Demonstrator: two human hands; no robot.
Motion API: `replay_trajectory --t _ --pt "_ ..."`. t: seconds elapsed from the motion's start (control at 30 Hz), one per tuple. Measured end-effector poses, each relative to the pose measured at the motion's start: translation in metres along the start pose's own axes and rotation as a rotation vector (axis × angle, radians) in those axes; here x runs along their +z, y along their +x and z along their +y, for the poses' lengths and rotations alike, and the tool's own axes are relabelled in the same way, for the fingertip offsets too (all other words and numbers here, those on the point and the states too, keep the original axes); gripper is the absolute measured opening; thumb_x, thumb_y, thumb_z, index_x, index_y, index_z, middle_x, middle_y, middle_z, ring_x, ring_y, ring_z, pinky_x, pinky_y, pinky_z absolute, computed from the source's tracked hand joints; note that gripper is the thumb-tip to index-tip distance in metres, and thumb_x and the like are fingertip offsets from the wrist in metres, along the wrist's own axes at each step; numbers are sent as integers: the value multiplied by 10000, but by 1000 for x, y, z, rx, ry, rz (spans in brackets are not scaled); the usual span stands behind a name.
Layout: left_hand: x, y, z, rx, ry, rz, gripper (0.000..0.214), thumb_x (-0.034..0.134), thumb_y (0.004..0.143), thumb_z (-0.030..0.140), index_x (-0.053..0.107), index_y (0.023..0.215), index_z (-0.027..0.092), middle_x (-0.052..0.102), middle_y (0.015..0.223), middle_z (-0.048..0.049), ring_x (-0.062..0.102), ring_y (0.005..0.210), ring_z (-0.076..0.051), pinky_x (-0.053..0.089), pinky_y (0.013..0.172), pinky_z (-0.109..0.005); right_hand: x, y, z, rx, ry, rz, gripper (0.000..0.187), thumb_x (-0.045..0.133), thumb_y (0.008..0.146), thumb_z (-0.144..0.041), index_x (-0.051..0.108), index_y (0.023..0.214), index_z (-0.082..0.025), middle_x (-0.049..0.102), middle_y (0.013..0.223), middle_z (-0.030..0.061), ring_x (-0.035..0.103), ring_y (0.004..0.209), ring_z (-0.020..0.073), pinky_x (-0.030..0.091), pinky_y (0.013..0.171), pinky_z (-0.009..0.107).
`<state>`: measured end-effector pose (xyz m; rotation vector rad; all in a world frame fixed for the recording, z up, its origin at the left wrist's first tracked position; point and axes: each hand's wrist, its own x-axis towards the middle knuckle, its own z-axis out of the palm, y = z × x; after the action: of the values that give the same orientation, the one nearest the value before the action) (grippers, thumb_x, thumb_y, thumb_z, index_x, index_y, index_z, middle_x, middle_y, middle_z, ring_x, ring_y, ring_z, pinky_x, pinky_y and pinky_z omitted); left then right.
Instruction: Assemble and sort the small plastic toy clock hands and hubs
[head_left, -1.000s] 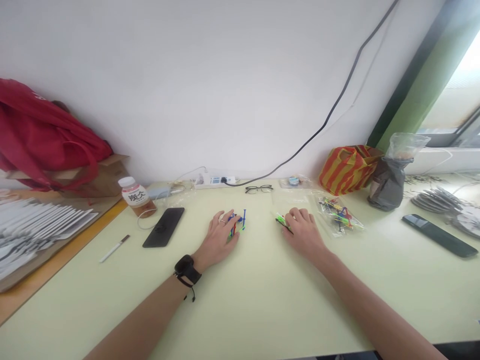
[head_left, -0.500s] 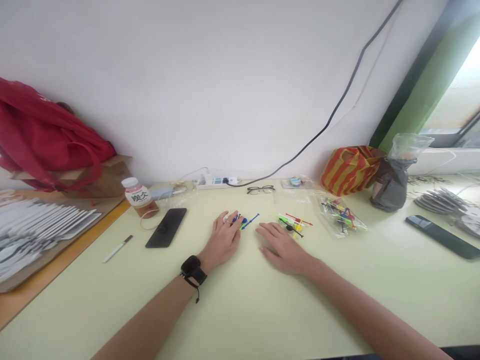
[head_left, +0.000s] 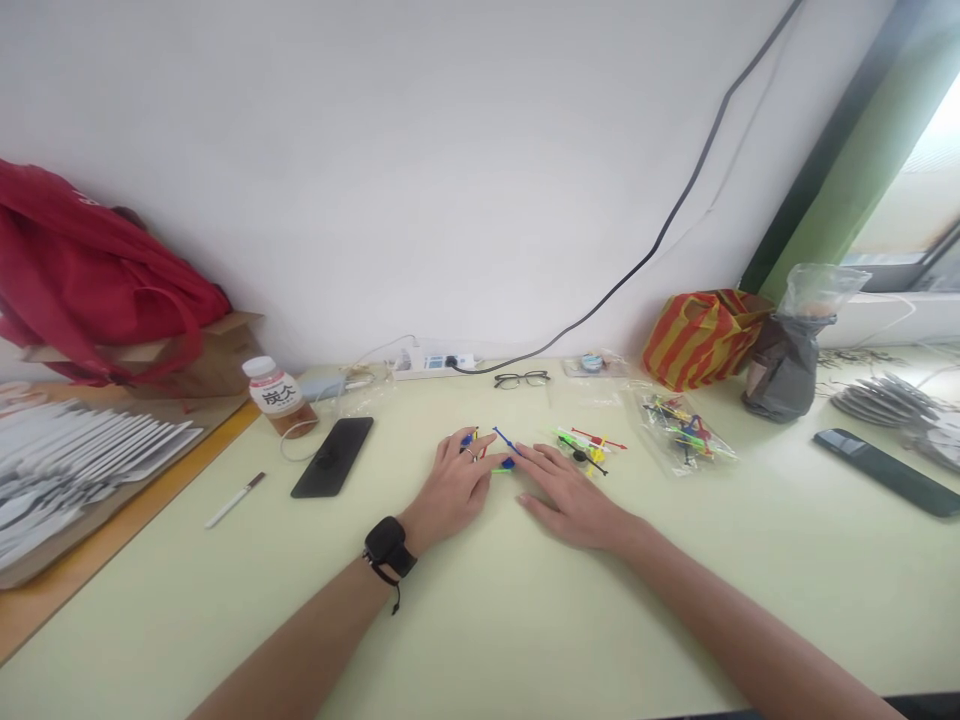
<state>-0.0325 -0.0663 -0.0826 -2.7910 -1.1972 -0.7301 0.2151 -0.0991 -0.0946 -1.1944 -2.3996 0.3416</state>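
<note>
**Two hands meeting over coloured sticks**

The left hand (head_left: 457,487), wearing a black wristwatch (head_left: 388,549), is grasping a small cluster of blue, green and red plastic sticks (head_left: 508,462) at the middle of the pale green tabletop (head_left: 480,620), fingers curled over it. The right hand (head_left: 568,497) is lying flat, fingers released and stretched, fingertips touching the cluster's right edge. A scatter of loose coloured plastic sticks (head_left: 589,445) is lying just beyond the right hand. A clear plastic bag of sticks (head_left: 682,430) is sitting farther right. A flat black phone (head_left: 332,456) is resting to the left.
</note>
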Motion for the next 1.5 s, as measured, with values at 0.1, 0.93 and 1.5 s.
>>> replay_trajectory --t 0.1,0.93,1.5 --pt "1 1 -2 -27 -1 55 304 544 959 135 736 1151 271 645 1377 -57 421 1380 -334 381 1134 -549 -2 0 -1 7 -12 -29 631 485 1038 -393 302 1636 -310 352 1676 39 317 1521 325 321 1231 541" --pt "-3 7 -2 -212 48 215 103 639 912 183 673 822 221 719 1148 -75 541 1186 -327 462 961 -502 -8 -1 -2 -24 139 75 430 592 970 -258 519 1394 -254 620 1389 102 479 1382 281 433 1138 474" --pt "-8 1 -3 -131 59 36 293 608 909 233 711 1182 218 629 1346 -91 437 1331 -358 401 1116 -557 -10 -5 3 11 -14 99 323 605 963 -257 644 1283 -232 688 1246 101 605 1184 281 486 1029 454"
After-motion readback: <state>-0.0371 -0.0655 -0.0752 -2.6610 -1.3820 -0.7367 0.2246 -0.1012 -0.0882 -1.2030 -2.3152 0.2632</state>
